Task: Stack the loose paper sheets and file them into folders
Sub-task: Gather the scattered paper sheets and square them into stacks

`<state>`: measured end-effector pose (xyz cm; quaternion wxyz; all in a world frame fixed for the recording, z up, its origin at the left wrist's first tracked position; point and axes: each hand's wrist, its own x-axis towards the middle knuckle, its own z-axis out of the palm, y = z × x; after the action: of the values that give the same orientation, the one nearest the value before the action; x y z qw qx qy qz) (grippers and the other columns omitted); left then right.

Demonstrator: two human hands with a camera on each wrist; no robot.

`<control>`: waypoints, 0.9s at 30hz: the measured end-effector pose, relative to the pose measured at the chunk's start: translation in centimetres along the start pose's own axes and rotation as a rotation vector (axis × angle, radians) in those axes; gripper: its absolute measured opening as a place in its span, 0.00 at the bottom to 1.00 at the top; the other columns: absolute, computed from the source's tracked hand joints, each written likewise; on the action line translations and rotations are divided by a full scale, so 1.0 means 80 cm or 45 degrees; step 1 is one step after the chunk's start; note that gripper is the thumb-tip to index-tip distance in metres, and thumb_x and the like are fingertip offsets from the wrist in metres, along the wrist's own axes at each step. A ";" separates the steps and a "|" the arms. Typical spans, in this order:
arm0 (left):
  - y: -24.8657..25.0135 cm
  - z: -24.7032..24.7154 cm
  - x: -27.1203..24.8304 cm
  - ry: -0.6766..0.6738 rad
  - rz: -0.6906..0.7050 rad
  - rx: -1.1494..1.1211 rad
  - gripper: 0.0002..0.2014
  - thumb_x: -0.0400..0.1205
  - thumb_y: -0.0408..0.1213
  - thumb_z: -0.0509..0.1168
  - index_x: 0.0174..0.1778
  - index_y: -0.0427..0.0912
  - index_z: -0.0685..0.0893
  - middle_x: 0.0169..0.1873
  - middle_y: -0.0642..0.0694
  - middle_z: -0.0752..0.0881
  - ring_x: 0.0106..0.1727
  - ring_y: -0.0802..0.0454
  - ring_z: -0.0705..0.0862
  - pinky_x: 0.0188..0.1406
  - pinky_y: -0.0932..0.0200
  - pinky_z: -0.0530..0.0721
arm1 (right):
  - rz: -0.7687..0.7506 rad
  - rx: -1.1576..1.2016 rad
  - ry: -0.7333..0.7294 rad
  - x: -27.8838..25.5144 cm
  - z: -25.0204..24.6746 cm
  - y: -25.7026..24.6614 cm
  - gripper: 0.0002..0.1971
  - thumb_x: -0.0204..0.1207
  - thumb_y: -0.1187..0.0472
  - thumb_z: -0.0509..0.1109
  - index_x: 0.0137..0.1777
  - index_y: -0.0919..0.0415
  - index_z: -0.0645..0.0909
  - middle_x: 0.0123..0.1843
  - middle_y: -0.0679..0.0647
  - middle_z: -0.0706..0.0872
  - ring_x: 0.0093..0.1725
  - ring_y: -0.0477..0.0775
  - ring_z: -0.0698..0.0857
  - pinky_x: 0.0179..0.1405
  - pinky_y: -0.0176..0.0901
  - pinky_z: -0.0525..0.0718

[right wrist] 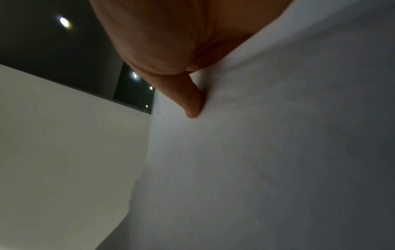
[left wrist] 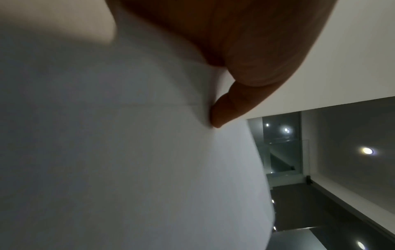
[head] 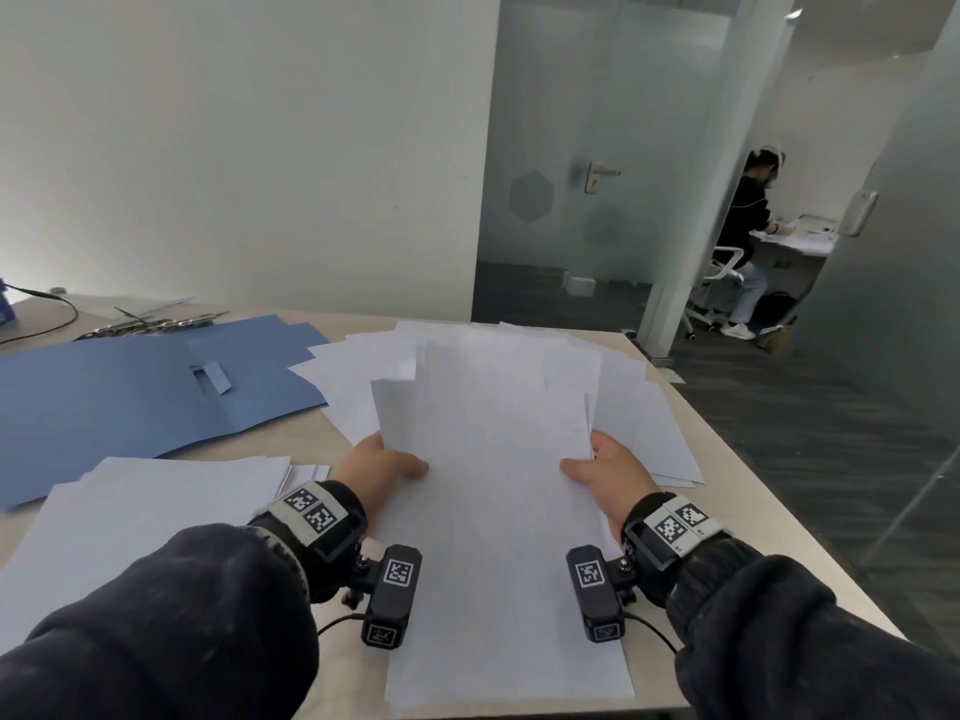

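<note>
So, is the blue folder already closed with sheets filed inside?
No: in the head view the blue folder lies open and bare, while both hands grip a paper bundle.

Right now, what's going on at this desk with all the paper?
A person is sorting loose sheets. Both hands hold one bundle of paper by its side edges, the left hand on one side and the right hand on the other, thumbs on top. More sheets lie fanned out on the desk behind the bundle, and another pile sits to the left. A blue folder lies open at the far left; no paper shows inside it yet.
</note>
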<state>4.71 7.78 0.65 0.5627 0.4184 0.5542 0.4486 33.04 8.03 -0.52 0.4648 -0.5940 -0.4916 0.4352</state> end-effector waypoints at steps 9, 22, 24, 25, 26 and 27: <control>0.100 0.000 -0.007 0.033 0.613 -0.035 0.18 0.69 0.42 0.77 0.55 0.44 0.90 0.47 0.46 0.95 0.49 0.44 0.94 0.52 0.46 0.90 | -0.517 0.300 0.131 -0.009 -0.010 -0.106 0.10 0.83 0.70 0.69 0.57 0.57 0.86 0.54 0.52 0.94 0.55 0.53 0.92 0.54 0.43 0.88; 0.053 0.017 -0.005 -0.021 0.513 0.077 0.20 0.76 0.36 0.80 0.64 0.49 0.86 0.52 0.52 0.94 0.54 0.50 0.92 0.58 0.49 0.88 | -0.465 0.213 0.098 -0.028 -0.001 -0.072 0.16 0.77 0.63 0.78 0.63 0.51 0.83 0.58 0.49 0.92 0.59 0.51 0.90 0.63 0.54 0.86; 0.054 0.023 -0.004 -0.054 0.527 0.049 0.28 0.71 0.37 0.82 0.67 0.53 0.83 0.54 0.54 0.93 0.55 0.52 0.91 0.57 0.50 0.87 | -0.497 0.219 0.112 -0.026 0.000 -0.078 0.21 0.76 0.61 0.79 0.66 0.48 0.81 0.60 0.47 0.91 0.60 0.49 0.90 0.64 0.55 0.86; 0.054 0.026 -0.003 -0.075 0.525 0.033 0.32 0.69 0.38 0.82 0.69 0.53 0.80 0.55 0.54 0.92 0.56 0.52 0.91 0.57 0.50 0.87 | -0.509 0.237 0.116 -0.025 0.000 -0.081 0.22 0.75 0.60 0.80 0.67 0.47 0.79 0.60 0.46 0.91 0.60 0.49 0.90 0.64 0.56 0.86; 0.053 0.029 -0.002 -0.095 0.518 0.023 0.36 0.67 0.39 0.82 0.71 0.54 0.77 0.57 0.53 0.91 0.57 0.52 0.91 0.57 0.50 0.87 | -0.517 0.258 0.119 -0.024 0.000 -0.083 0.24 0.74 0.58 0.81 0.68 0.46 0.78 0.61 0.46 0.90 0.60 0.48 0.89 0.64 0.56 0.86; 0.051 0.031 -0.001 -0.115 0.515 0.025 0.39 0.66 0.40 0.82 0.74 0.54 0.74 0.59 0.53 0.90 0.58 0.52 0.90 0.57 0.50 0.88 | -0.525 0.272 0.121 -0.024 0.000 -0.084 0.26 0.73 0.57 0.81 0.69 0.45 0.76 0.61 0.45 0.90 0.60 0.48 0.89 0.64 0.56 0.86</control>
<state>7.00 8.79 4.69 0.4813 0.5463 0.4374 0.5279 31.55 6.70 6.19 0.6267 -0.4481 -0.5314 0.3522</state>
